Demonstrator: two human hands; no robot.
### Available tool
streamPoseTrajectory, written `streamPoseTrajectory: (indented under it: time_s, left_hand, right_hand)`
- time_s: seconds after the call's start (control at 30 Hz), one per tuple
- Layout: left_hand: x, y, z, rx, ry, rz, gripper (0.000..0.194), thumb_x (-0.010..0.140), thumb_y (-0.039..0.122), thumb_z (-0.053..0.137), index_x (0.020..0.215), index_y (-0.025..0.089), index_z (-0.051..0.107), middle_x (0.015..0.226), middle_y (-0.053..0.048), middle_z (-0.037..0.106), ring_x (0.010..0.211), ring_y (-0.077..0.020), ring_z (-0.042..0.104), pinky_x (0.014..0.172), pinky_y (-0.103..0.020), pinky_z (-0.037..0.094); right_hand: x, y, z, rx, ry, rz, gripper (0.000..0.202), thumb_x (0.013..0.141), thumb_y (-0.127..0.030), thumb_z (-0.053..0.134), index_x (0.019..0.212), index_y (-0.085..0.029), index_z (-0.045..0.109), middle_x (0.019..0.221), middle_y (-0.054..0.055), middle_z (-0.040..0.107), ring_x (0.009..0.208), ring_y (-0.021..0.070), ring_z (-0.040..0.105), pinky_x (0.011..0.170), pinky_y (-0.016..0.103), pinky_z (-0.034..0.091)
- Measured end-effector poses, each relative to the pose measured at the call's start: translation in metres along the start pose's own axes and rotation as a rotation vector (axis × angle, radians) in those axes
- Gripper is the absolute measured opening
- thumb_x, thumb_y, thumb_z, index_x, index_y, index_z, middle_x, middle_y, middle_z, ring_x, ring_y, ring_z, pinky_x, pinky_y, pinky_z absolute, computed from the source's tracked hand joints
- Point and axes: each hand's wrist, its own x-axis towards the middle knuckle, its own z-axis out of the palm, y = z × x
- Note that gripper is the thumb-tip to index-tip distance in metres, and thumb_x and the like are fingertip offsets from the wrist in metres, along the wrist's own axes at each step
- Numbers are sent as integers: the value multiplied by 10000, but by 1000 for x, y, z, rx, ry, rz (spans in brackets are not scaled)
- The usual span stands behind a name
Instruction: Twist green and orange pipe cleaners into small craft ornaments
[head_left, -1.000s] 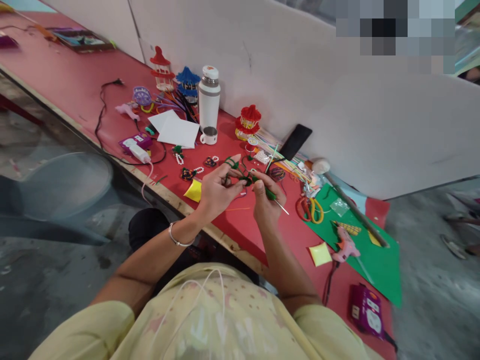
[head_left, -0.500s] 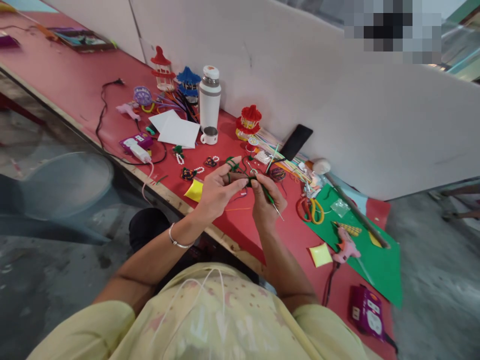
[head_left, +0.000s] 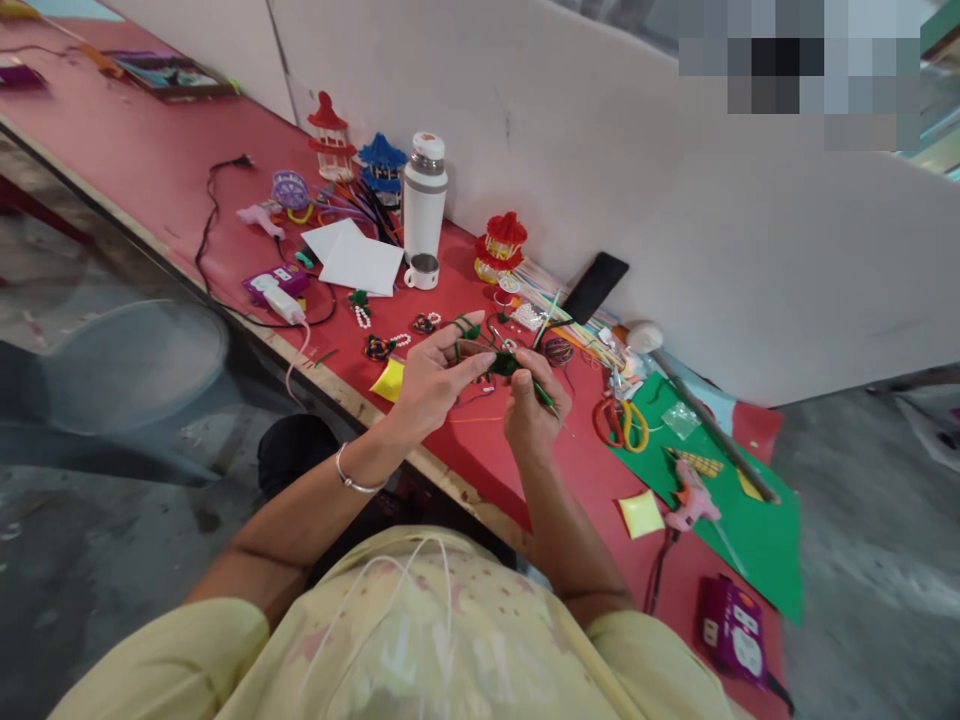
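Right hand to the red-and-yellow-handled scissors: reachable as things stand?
Probably yes: the scissors lie just right of the right hand, handles uncovered. It holds a green-handled crochet hook, though, so that may need setting down first.

Your yarn (head_left: pixel 470 331), mid-frame, is dark green, your tool's handle (head_left: pixel 544 396) brighter green; at bottom centre your shirt (head_left: pixel 487 615) is pale yellow with pinkish stars.

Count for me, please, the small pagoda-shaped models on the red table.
3: a red-roofed pagoda leftmost in the picture, a blue-roofed pagoda between it and the white bottle, and another red-roofed pagoda right of the bottle. Others could be hidden.
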Motion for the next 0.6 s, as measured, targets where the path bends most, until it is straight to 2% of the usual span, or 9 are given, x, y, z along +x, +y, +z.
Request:
streamPoseTrajectory:
  time_s: [0.17, 0.33, 0.5, 0.6]
  left_hand:
    - [2, -2, -1, 7, -35, 12, 727, 662, 241, 859, 1345, 197, 613, 843, -14, 739, 702, -115, 676, 639, -209, 527]
    - [4, -3, -3, 137, -45, 30, 770, 667, 176, 824, 1395, 194, 575, 838, -11, 726, 723, -123, 677, 663, -219, 542]
    - [4, 3, -7, 147, -96, 12, 781, 666, 159, 830, 1401, 184, 570, 822, -11, 729, 725, -122, 678, 663, -214, 537]
    - [5, 5, -11, 108, -145, -1, 749, 655, 167, 850, 1363, 170, 605, 833, -24, 736, 762, -133, 689, 685, -221, 543]
  right_hand:
    - [1, 2, 2, 62, -13, -71, 188, 840, -419, 741, 984, -309, 790, 992, 37, 718, 939, 211, 691, 838, 412, 564]
    - [1, 5, 1, 89, 11, -13, 246, 829, -486, 739, 948, -277, 790, 1011, 53, 729, 947, 220, 689, 799, 393, 567]
    - [7, 9, -4, 323, -127, 62, 230, 785, -496, 786, 906, -301, 787, 941, 31, 751, 847, 189, 697, 632, 296, 529]
    - [14, 8, -9, 370, -166, 80, 184, 782, -455, 802, 868, -293, 787, 884, 17, 755, 747, 150, 679, 591, 263, 503]
